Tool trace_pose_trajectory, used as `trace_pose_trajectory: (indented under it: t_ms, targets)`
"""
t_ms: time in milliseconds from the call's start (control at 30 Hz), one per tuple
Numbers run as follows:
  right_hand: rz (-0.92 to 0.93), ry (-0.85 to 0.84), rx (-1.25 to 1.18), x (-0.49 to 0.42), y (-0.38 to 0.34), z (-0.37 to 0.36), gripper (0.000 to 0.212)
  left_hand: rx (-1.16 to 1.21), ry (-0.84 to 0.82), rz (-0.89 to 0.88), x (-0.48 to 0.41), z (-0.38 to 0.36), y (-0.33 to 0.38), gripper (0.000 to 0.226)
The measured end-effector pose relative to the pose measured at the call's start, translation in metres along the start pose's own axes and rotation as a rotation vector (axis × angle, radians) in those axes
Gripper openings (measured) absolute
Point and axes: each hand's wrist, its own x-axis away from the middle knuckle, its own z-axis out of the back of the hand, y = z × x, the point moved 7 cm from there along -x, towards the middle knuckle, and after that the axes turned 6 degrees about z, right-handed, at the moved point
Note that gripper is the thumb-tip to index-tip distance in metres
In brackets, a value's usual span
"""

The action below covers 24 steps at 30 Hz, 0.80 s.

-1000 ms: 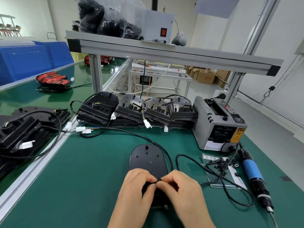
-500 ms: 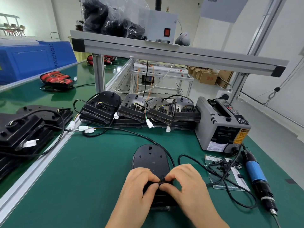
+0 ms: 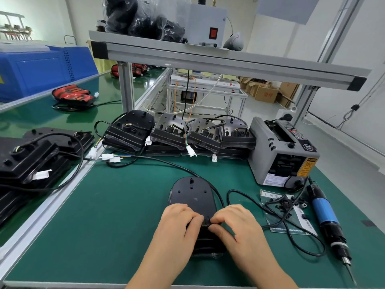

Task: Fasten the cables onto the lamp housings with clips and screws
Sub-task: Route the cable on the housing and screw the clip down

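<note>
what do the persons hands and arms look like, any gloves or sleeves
Both are bare: the left hand and the right hand wear no gloves, and no ring, watch or wristband shows. The arms run uncovered to the bottom edge of the picture, so no sleeve is in view.

Pretty standard workshop setup: a desk (image 3: 104,215) topped with a green mat and edged in aluminium rail. A grey aluminium shelf (image 3: 229,65) on posts runs across above it, and a second green desk (image 3: 31,119) sits off to the left with a big blue crate (image 3: 41,71) at its far end. Behind there's a white metal rack (image 3: 208,88) and some cardboard boxes (image 3: 266,93) on a pale, glossy floor (image 3: 343,147), with plain white walls (image 3: 358,38) and bright, even light.
</note>
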Motion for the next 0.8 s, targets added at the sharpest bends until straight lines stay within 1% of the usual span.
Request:
trace_pose_trajectory:
  t_ms: [100,167,267,400,567,633,700,733,800]
  targets:
    - [-0.014,-0.007,-0.052,0.001,0.0,0.001,0.016,-0.001,0.002,0.071,-0.006,0.005,0.002,0.025]
    - [-0.022,-0.015,-0.085,0.002,0.001,0.0,0.011,0.029,-0.037,0.118,-0.009,0.005,0.0,0.023]
    - [-0.037,-0.043,-0.142,0.003,0.003,-0.002,0.008,0.063,-0.077,0.165,-0.012,0.004,-0.002,0.026]
    - [-0.072,-0.068,-0.207,0.003,0.005,-0.004,0.007,0.093,-0.069,0.19,-0.013,0.004,-0.003,0.025]
    - [-0.128,-0.14,-0.247,0.005,0.008,-0.009,0.012,0.09,-0.033,0.172,-0.012,0.0,-0.005,0.024]
    - [-0.139,-0.161,-0.263,0.005,0.007,-0.009,0.01,0.091,-0.009,0.177,-0.01,-0.002,-0.005,0.025]
    - [-0.159,-0.113,-0.267,0.006,0.009,-0.003,0.006,0.093,0.007,0.186,-0.01,-0.003,-0.007,0.026]
    - [-0.185,-0.042,-0.256,0.006,0.016,0.006,0.007,0.1,0.008,0.192,-0.009,-0.004,-0.008,0.026]
    - [-0.273,0.153,-0.182,0.007,0.042,0.036,0.011,0.114,0.003,0.198,-0.008,-0.005,-0.009,0.027]
